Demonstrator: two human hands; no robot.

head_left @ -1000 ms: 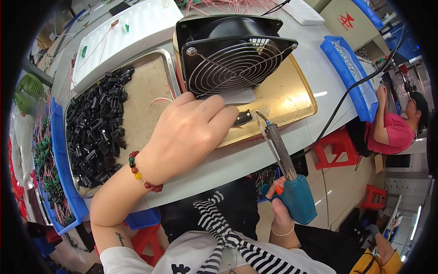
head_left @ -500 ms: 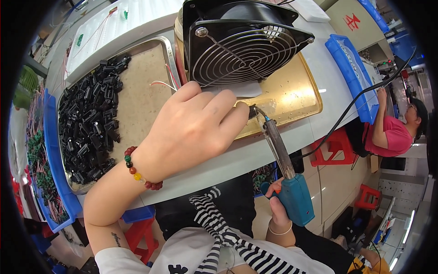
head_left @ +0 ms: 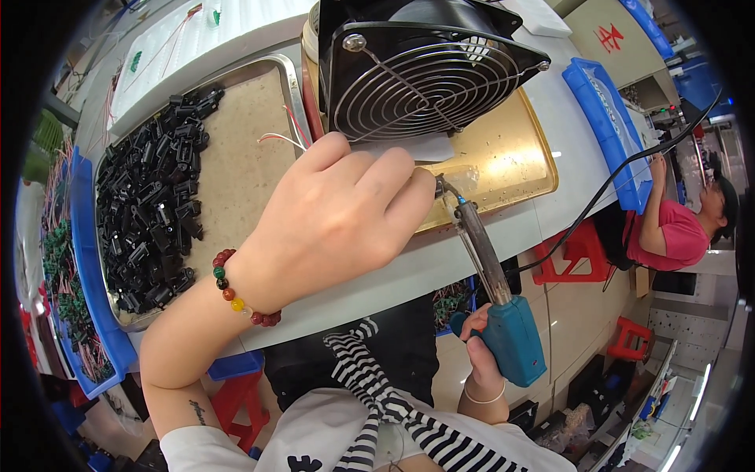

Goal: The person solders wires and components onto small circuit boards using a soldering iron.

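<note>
My left hand [head_left: 338, 208] is closed in a pinch over the bench, palm down. A small black plastic part [head_left: 440, 187] sticks out past its fingertips, and most of it is hidden by the hand. Thin red and white wires [head_left: 281, 138] emerge on the hand's far left side. My right hand [head_left: 483, 358] grips the teal handle of a soldering gun [head_left: 515, 338]. Its bent tip meets or nearly meets the end of the black part; contact cannot be made out. Beneath is a gold-coloured tray [head_left: 519, 149] with bits of residue.
A black fan with a wire guard [head_left: 429, 102] stands just beyond my hands. At left, a metal tray [head_left: 292, 86] holds many black plastic parts [head_left: 153, 212]. Blue bins [head_left: 98, 315] flank the bench. A black cable [head_left: 602, 189] crosses at right, where a co-worker [head_left: 680, 228] sits.
Both hands keep their grip and stay almost in place. The view has shifted slightly. At lower right, a person's arm and yellow clothing have gone from sight.
</note>
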